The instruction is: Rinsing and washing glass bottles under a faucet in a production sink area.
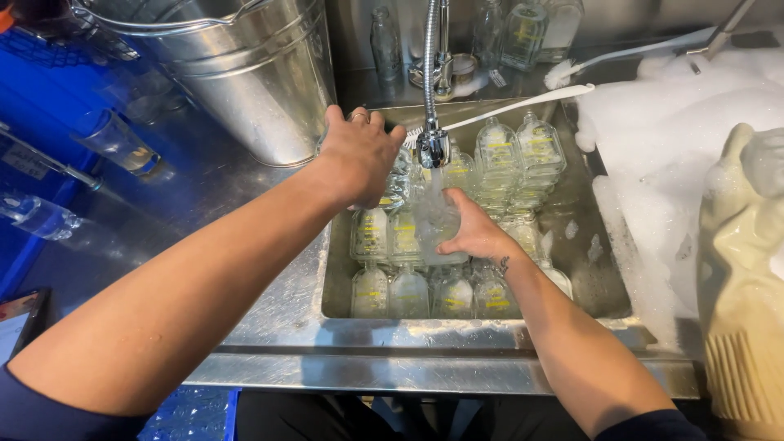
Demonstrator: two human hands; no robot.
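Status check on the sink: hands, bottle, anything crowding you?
Right hand gripping clear glass bottle under running faucet. Left hand holding another bottle at sink edge. Basin packed with bottles; long brush lying behind the spout.

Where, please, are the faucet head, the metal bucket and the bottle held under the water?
faucet head (433, 149): head view, on its metal nozzle.
metal bucket (245, 77): head view, on its side wall.
bottle (437, 233): head view, on its clear body beside the right hand (476, 233).
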